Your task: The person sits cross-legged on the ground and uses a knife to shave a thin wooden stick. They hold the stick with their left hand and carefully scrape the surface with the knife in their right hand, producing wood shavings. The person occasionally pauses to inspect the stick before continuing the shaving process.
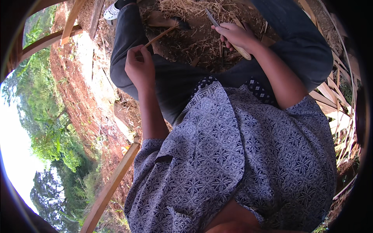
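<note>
Between the fingertips of my left hand [140,66] is the end of a thin wooden stick [162,35]. It slants up and to the right, and its far end meets a small dark object [183,25] that I cannot make out. My right hand [237,37] is wrapped round the pale wooden handle of a knife [212,18]. The narrow grey blade points up and left, apart from the stick. Part of the handle [244,53] sticks out below my palm. Both hands are over my crossed legs in dark trousers.
Wood shavings [194,7] cover the dark ground ahead, with a wooden block [157,18] among them. Long split strips [334,93] pile up at my right. A timber beam [110,188] slants at my left, beyond which red soil [74,85] slopes toward green plants.
</note>
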`<move>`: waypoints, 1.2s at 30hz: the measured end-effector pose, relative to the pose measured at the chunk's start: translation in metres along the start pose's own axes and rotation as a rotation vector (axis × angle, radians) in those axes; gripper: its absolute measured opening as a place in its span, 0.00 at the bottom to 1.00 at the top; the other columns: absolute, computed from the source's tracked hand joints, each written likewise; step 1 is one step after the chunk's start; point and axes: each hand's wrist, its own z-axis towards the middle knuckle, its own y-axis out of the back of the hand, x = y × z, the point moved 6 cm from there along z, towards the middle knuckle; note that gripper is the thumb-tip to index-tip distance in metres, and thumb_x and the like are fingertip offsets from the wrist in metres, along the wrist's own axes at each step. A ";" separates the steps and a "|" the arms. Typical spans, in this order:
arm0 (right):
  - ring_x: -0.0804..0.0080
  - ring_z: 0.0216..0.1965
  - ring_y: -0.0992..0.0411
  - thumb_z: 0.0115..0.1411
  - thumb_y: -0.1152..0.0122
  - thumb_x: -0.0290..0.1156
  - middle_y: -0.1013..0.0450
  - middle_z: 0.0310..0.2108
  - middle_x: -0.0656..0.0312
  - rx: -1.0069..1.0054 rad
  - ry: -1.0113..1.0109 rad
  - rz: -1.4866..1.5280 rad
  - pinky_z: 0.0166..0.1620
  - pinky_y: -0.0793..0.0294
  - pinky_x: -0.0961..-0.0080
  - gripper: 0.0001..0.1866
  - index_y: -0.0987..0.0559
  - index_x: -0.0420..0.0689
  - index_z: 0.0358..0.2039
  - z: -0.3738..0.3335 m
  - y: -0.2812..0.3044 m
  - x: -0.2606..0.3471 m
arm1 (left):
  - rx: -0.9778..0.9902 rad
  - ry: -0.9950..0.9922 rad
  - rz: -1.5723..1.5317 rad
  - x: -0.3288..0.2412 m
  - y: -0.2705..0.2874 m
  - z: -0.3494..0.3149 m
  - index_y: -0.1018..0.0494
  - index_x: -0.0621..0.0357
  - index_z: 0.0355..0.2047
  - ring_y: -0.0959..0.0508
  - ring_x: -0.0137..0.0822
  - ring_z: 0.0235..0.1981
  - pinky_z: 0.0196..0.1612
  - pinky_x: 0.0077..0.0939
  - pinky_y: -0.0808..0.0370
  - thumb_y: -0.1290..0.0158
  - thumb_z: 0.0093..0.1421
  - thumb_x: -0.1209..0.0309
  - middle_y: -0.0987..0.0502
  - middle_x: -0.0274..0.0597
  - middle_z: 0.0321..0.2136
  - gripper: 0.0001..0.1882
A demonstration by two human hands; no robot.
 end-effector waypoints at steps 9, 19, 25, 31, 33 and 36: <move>0.83 0.23 0.33 0.76 0.55 0.49 0.34 0.30 0.69 0.010 0.022 0.038 0.28 0.29 0.80 0.27 0.29 0.49 0.68 -0.007 -0.012 0.013 | 0.114 -0.256 0.224 -0.001 -0.007 -0.004 0.25 0.57 0.38 0.19 0.51 0.34 0.35 0.44 0.24 0.49 0.65 0.71 0.20 0.48 0.32 0.05; 0.77 0.24 0.23 0.71 0.47 0.52 0.24 0.26 0.64 0.017 0.188 -0.186 0.28 0.24 0.74 0.27 0.21 0.43 0.57 -0.001 -0.060 0.023 | 0.169 -0.233 0.284 -0.030 -0.019 -0.021 0.33 0.57 0.38 0.21 0.55 0.30 0.31 0.46 0.26 0.48 0.65 0.72 0.23 0.49 0.31 0.05; 0.75 0.26 0.25 0.70 0.46 0.53 0.25 0.24 0.64 0.062 0.310 -0.311 0.33 0.25 0.69 0.24 0.18 0.43 0.47 0.010 -0.083 0.060 | 0.228 -0.291 0.123 -0.052 -0.020 -0.043 0.29 0.58 0.38 0.19 0.48 0.32 0.33 0.41 0.24 0.44 0.64 0.76 0.22 0.47 0.30 0.05; 0.68 0.30 0.21 0.69 0.46 0.58 0.20 0.29 0.58 0.060 0.325 -0.374 0.37 0.24 0.67 0.28 0.17 0.43 0.46 0.003 -0.085 0.059 | 0.209 -0.344 0.019 -0.059 -0.029 -0.055 0.27 0.59 0.42 0.19 0.47 0.30 0.34 0.37 0.23 0.47 0.67 0.78 0.22 0.46 0.32 0.04; 0.65 0.33 0.20 0.69 0.46 0.59 0.19 0.32 0.56 0.115 0.273 -0.366 0.39 0.22 0.65 0.29 0.16 0.43 0.46 0.001 -0.082 0.060 | 0.229 -0.350 -0.025 -0.060 -0.032 -0.055 0.27 0.60 0.43 0.20 0.46 0.30 0.34 0.36 0.23 0.48 0.67 0.78 0.22 0.46 0.32 0.05; 0.61 0.38 0.19 0.68 0.45 0.59 0.18 0.35 0.54 0.154 0.201 -0.372 0.43 0.22 0.63 0.30 0.15 0.43 0.46 -0.002 -0.081 0.070 | 0.270 -0.338 -0.064 -0.053 -0.033 -0.055 0.28 0.60 0.43 0.21 0.45 0.28 0.34 0.36 0.23 0.49 0.68 0.78 0.23 0.46 0.31 0.05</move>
